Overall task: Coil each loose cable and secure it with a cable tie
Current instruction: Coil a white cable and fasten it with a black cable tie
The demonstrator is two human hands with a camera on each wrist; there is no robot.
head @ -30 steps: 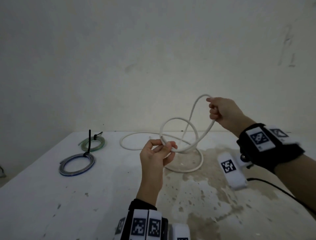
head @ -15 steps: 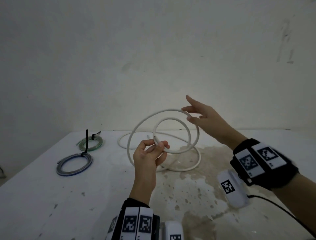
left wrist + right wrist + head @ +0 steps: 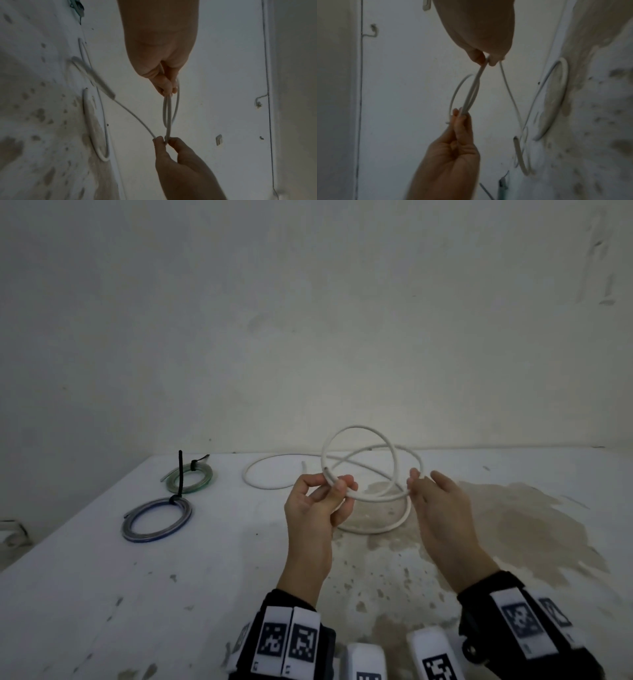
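A white cable (image 3: 359, 428) is partly looped in the air above the table (image 3: 102, 594). Its remaining length (image 3: 376, 530) lies curved on the tabletop. My left hand (image 3: 334, 482) pinches the gathered loops at their near left side between thumb and fingers. My right hand (image 3: 419, 477) pinches the loop's right side. In the left wrist view my left hand (image 3: 167, 88) holds two or three strands (image 3: 169, 115), and the right hand (image 3: 163, 140) grips them from below. The right wrist view shows my right hand (image 3: 486, 59) on the cable (image 3: 471, 93), opposite the left hand (image 3: 460, 115).
Two tied coils lie at the table's far left: a green one (image 3: 190, 475) and a blue one (image 3: 157, 518), each with a black cable tie. A brown stain (image 3: 513, 525) covers the table's right part. A wall stands just behind the table. White tagged blocks (image 3: 435, 659) sit near my wrists.
My right hand came down from the top of the loop, where its fingers were spread, and now pinches the loop's right side. The loops sit lower and closer together. The left hand kept its grip.
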